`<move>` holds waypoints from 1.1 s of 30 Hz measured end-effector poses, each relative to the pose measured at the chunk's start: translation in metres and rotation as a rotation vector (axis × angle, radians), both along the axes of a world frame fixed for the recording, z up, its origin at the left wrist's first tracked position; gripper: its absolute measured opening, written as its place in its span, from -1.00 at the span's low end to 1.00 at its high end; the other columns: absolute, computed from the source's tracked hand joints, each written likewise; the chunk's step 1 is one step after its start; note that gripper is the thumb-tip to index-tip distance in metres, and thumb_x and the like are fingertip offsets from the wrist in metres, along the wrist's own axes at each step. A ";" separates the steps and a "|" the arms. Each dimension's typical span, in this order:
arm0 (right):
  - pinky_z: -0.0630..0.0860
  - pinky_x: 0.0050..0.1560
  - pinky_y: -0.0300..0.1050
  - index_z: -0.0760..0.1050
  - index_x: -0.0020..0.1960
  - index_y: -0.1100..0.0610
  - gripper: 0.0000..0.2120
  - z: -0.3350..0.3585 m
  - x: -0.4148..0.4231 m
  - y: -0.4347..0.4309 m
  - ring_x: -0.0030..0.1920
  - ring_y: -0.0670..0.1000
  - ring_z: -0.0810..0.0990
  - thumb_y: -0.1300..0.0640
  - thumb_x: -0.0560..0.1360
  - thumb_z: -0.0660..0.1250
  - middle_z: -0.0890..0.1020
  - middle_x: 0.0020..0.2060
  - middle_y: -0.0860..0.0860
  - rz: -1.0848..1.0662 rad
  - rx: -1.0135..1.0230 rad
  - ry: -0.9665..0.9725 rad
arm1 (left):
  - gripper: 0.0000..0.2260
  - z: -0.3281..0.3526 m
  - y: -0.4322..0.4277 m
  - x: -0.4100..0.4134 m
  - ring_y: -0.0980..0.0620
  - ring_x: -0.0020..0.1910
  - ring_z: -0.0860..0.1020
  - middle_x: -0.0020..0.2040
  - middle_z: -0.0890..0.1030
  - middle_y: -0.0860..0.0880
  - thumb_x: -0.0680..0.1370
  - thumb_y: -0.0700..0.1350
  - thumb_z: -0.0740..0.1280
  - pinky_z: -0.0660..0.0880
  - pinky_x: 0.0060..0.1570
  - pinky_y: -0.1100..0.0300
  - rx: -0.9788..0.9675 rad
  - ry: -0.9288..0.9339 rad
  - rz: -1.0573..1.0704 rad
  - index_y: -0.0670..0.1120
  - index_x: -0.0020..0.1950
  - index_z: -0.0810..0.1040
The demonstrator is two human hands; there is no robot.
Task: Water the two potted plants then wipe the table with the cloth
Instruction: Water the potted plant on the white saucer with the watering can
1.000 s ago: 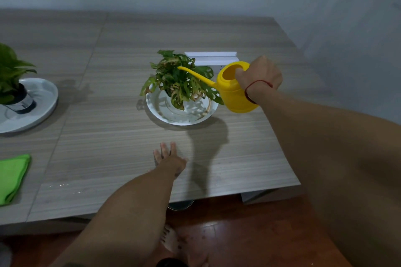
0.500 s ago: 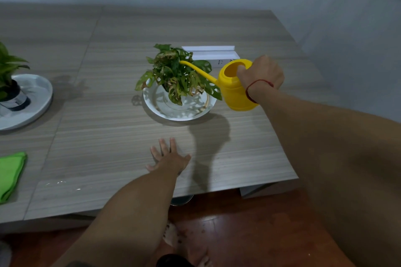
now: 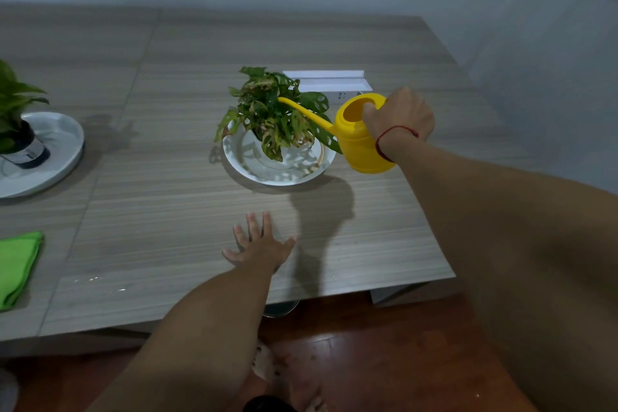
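A yellow watering can point(image 3: 363, 137) is gripped by the right hand point(image 3: 399, 120) beside the holed-leaf plant point(image 3: 274, 114); the left hand point(image 3: 259, 244) is spread flat nearer; a green cloth point(image 3: 16, 267) is left far leftward.

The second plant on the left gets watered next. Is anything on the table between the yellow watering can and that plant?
Only the centre plant on its white plate, under the spout of the watering can in the right hand. The table between there and the left plant is bare.
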State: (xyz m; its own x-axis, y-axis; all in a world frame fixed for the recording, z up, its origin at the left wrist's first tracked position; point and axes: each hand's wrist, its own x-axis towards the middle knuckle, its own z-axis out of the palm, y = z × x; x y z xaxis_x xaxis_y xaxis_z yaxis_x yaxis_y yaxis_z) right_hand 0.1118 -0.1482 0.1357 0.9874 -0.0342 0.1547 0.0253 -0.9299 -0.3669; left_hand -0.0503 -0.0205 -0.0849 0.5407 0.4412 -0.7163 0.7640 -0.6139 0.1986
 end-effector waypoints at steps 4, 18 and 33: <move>0.39 -0.12 -0.09 0.55 0.05 0.17 -0.69 -0.004 0.001 -0.002 0.08 0.19 0.60 -0.05 0.49 0.28 0.63 0.06 0.13 0.000 -0.011 -0.010 | -0.13 -0.001 0.003 0.001 -0.18 0.52 -0.38 0.51 -0.48 0.07 0.44 0.50 0.04 -0.08 0.38 -0.44 -0.008 -0.016 0.005 0.22 0.50 -0.42; 0.43 -0.07 -0.10 0.53 0.11 0.16 -0.71 -0.001 -0.004 0.001 0.12 0.19 0.59 0.01 0.48 0.31 0.62 0.10 0.12 -0.010 -0.036 0.000 | -0.13 0.003 0.005 0.003 -0.18 0.52 -0.40 0.49 -0.51 0.06 0.44 0.49 0.07 -0.03 0.36 -0.46 -0.026 0.028 -0.005 0.22 0.48 -0.44; 0.49 0.03 -0.05 0.52 0.13 0.16 -0.67 0.001 -0.002 -0.010 0.17 0.20 0.57 -0.01 0.46 0.35 0.60 0.14 0.14 -0.057 0.001 0.049 | -0.12 0.002 0.005 0.003 -0.18 0.51 -0.41 0.49 -0.51 0.07 0.45 0.48 0.10 -0.04 0.36 -0.48 -0.039 0.027 0.005 0.23 0.48 -0.45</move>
State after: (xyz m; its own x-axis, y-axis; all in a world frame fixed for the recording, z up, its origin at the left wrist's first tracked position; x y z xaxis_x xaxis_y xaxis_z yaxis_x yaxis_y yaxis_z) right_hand 0.1097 -0.1584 0.1366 0.9902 -0.0909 0.1057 -0.0461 -0.9291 -0.3669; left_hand -0.0470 -0.0153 -0.0833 0.5191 0.4152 -0.7471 0.7724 -0.6022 0.2020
